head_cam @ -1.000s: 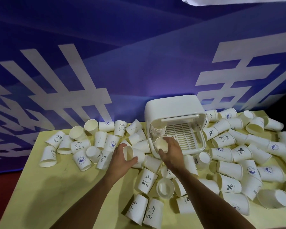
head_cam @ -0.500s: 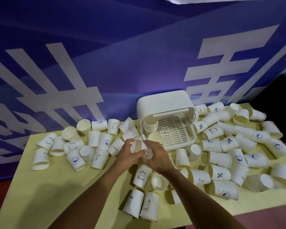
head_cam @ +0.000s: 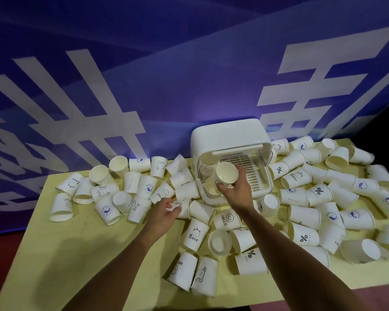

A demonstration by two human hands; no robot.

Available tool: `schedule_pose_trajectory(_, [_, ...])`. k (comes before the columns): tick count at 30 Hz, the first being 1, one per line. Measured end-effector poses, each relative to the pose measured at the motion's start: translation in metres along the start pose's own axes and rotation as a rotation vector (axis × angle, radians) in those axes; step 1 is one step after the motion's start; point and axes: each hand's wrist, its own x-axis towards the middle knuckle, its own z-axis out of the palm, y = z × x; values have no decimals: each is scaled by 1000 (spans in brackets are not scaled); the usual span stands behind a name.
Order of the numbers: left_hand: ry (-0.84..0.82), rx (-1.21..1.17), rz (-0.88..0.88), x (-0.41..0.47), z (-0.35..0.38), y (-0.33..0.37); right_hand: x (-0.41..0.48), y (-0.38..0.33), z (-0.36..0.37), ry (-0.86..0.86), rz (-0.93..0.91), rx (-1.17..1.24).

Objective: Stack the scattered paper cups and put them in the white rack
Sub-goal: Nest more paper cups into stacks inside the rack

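Head view. Gripping a held cup (head_cam: 226, 173) in the right hand (head_cam: 238, 190), thumb and fingers curled round its wall, mouth tipped toward the camera, right at the open front of the white rack (head_cam: 229, 134). At 10 o'clock from that cup, inside the rack, a nested stack (head_cam: 208, 169) showing through the clear side. At 7 o'clock from it, one more cup (head_cam: 211, 189) lying mouth-out in the rack's front-left corner, partly hidden by the hand.

Pinching a lying cup (head_cam: 185, 208) with the left hand (head_cam: 163, 215) at 8 o'clock from the rack, thumb above and fingertips curled under, the cup down on the table (head_cam: 65, 254).

Crowding the rack on every near side: scattered cups (head_cam: 147, 187) from 8 to 10 o'clock, mostly on their sides, some mouth-down. A thicker heap (head_cam: 303, 234) from 2 round to 5 o'clock, piled against one another and touching the rack's right wall. At 6 o'clock, between the forearms, a Bear cup (head_cam: 194, 232) beside an upright cup (head_cam: 219, 242) with its mouth up.

Pale yellow-green tabletop underneath. Behind, close against the far edge, a blue banner (head_cam: 177, 86) with large white characters. Dark red floor (head_cam: 0, 254) below at 8 o'clock.
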Motion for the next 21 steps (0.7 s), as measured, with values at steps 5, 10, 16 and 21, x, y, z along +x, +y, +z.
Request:
schedule_pose_trajectory(5, [9,27,-13,0,-8,-8,-2,5,11,-51,-22,-45])
schedule_pose_trajectory(10, [24,62,-10,2,-10,-17,-1,7,19,-48,6,-96])
schedule_pose_trajectory(16, [30,78,-4,6,-14,-26,-2,6,27,-46,30,-273])
schedule_pose_trajectory(21, [49,53,3,6,-21,-32,-14,-8,47,-54,-170,-369])
